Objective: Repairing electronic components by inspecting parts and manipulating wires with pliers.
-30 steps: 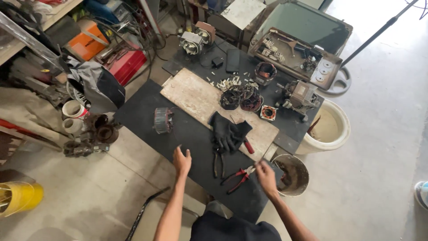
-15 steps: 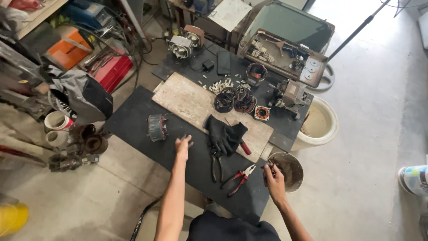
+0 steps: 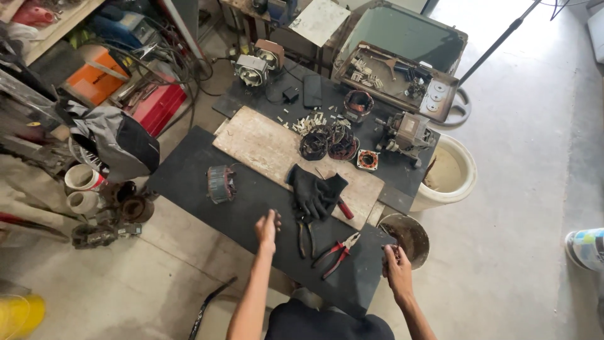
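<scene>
My left hand (image 3: pixel 267 225) hovers over the black mat (image 3: pixel 189 182), fingers loosely bent and holding nothing. It is just left of dark pliers (image 3: pixel 306 237) and below a pair of black gloves (image 3: pixel 314 191). Red-handled pliers (image 3: pixel 337 252) lie on the mat between my hands. My right hand (image 3: pixel 396 266) is at the mat's right edge, beside a rusty metal bowl (image 3: pixel 410 238). Its fingers are curled, and I cannot tell whether they hold something small. A red-handled screwdriver (image 3: pixel 343 208) lies by the gloves on the wooden board (image 3: pixel 270 146).
A motor stator (image 3: pixel 220 184) sits on the mat to the left. Copper windings (image 3: pixel 328 142), a motor (image 3: pixel 406 132) and an open parts case (image 3: pixel 396 79) lie farther back. A white bucket (image 3: pixel 450 174) stands on the right. Tools, cans and boxes crowd the floor on the left.
My right hand has moved right, away from the red-handled pliers toward the metal bowl. My left hand reached forward and came back a little. The view has shifted.
</scene>
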